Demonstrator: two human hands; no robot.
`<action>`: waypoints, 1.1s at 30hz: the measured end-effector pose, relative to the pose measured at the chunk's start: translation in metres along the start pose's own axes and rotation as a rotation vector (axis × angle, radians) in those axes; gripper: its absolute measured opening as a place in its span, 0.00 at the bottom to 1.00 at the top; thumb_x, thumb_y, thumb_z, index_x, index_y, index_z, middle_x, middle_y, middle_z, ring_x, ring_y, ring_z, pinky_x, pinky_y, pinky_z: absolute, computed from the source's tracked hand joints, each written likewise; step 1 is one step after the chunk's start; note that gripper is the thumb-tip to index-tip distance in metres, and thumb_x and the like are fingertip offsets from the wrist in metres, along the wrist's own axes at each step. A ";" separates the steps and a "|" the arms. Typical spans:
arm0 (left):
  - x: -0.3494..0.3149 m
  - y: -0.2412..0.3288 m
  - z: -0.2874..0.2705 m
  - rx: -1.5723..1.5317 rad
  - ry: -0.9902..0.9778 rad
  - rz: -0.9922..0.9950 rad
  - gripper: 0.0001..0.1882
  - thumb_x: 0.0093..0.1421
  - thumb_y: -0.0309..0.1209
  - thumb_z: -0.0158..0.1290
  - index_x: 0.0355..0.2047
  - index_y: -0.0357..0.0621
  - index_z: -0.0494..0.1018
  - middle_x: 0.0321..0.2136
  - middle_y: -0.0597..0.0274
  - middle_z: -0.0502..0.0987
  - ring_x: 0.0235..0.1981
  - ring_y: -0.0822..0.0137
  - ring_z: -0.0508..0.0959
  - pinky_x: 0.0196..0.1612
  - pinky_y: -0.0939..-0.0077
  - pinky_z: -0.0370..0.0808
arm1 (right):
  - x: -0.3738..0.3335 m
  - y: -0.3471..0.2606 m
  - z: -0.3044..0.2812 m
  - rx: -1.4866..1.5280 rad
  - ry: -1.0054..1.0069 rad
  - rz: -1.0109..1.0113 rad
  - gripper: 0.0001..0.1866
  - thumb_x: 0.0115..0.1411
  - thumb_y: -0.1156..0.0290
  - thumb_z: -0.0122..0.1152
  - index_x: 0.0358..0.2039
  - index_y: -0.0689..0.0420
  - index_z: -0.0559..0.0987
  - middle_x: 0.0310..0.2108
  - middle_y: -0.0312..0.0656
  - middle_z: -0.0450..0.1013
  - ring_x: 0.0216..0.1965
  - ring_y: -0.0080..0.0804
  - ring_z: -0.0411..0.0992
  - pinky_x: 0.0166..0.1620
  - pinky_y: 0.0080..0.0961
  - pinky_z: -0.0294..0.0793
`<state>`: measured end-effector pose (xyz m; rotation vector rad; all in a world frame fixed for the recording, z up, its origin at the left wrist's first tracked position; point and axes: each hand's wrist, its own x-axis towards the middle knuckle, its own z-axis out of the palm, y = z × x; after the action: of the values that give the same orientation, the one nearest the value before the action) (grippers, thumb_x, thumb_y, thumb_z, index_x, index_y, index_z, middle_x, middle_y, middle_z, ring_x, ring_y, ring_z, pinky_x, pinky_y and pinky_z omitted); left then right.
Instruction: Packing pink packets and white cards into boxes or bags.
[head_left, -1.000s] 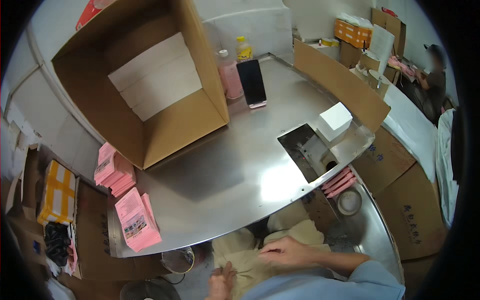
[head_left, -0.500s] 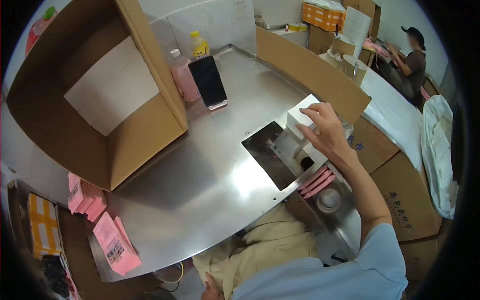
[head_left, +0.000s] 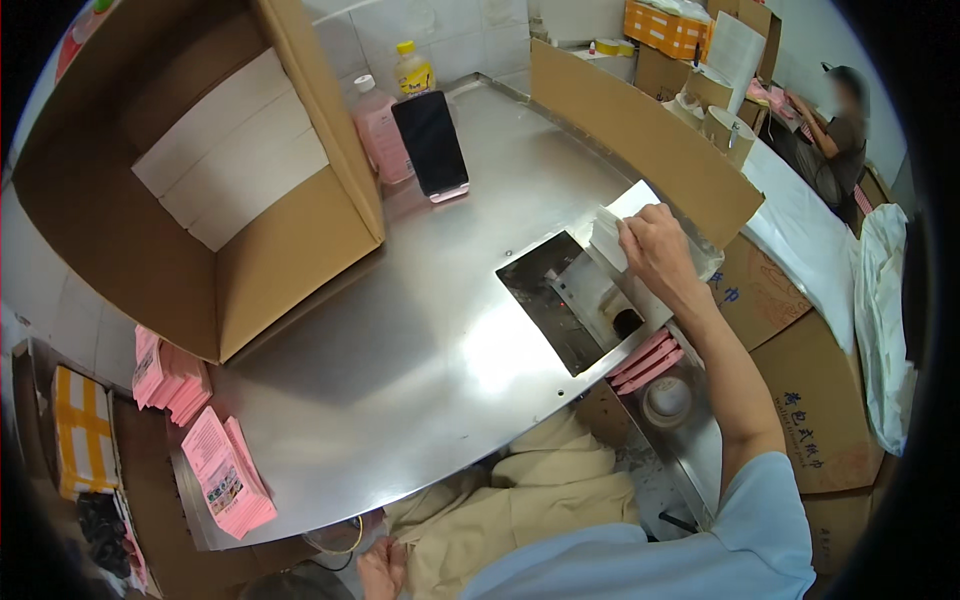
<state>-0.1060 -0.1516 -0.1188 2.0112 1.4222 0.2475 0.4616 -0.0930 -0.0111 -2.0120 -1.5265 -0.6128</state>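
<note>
The right hand is curling closed at right of centre, its fingers gripping a white block beside the opening in the metal desk. At the bottom edge the left hand is bending loosely — whether it is holding anything, one cannot tell. Pink packets are lying lower left.

The right hand reached forward, curled inward, its bare forearm extended; the left hand lay low, loosely bent.
</note>
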 end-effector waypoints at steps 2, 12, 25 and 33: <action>0.009 0.016 -0.003 0.026 -0.009 0.012 0.14 0.64 0.32 0.53 0.43 0.34 0.77 0.40 0.38 0.79 0.39 0.39 0.77 0.42 0.60 0.76 | 0.001 0.001 -0.002 0.000 -0.004 -0.003 0.10 0.58 0.71 0.59 0.23 0.63 0.79 0.27 0.49 0.71 0.35 0.47 0.70 0.41 0.42 0.71; 0.032 0.084 -0.115 -0.152 0.197 0.137 0.08 0.60 0.18 0.51 0.38 0.39 0.77 0.28 0.56 0.78 0.30 0.55 0.78 0.36 0.66 0.74 | -0.001 -0.006 0.001 0.100 -0.012 0.057 0.11 0.63 0.71 0.51 0.28 0.65 0.77 0.29 0.52 0.68 0.35 0.48 0.67 0.39 0.41 0.66; 0.103 -0.058 -0.232 0.622 0.705 0.362 0.09 0.59 0.28 0.56 0.37 0.37 0.75 0.27 0.48 0.75 0.31 0.50 0.75 0.37 0.62 0.72 | -0.010 0.054 0.023 -0.041 0.061 -0.141 0.10 0.68 0.73 0.50 0.34 0.66 0.74 0.31 0.51 0.66 0.32 0.46 0.67 0.37 0.39 0.67; 0.103 -0.057 -0.226 0.388 0.725 0.131 0.04 0.58 0.20 0.52 0.34 0.37 0.69 0.31 0.49 0.69 0.34 0.55 0.71 0.41 0.64 0.69 | -0.006 0.035 0.025 -0.006 0.009 -0.057 0.07 0.52 0.74 0.63 0.30 0.63 0.76 0.30 0.51 0.70 0.36 0.51 0.69 0.39 0.42 0.70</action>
<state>-0.2225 0.0424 -0.0014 2.4711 1.8758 0.8890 0.4945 -0.0884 -0.0382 -1.9734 -1.5834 -0.6487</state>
